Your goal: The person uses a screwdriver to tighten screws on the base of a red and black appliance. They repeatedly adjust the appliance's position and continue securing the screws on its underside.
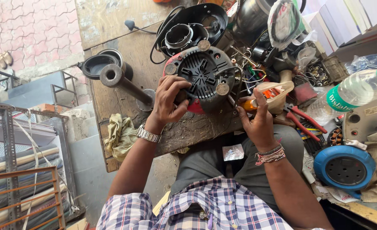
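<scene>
On a cluttered wooden desk (111, 25) at frame centre, the left hand (168, 100) clasps the rim of an upturned, seemingly heavy, rigid appliance base (203, 79) while the right hand (256, 117) pinches an orange-handled screwdriver (250, 104).

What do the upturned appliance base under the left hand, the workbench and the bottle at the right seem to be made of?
Appliance base: apparently moulded plastic, matt dark grey with a red rim; slotted vents are moulded in. Its round foot pads look like worn rubber, uncertain. Workbench: bare wood, scuffed and stained, with visible grain. Bottle: clear, glossy thin plastic with a green cap.
</scene>
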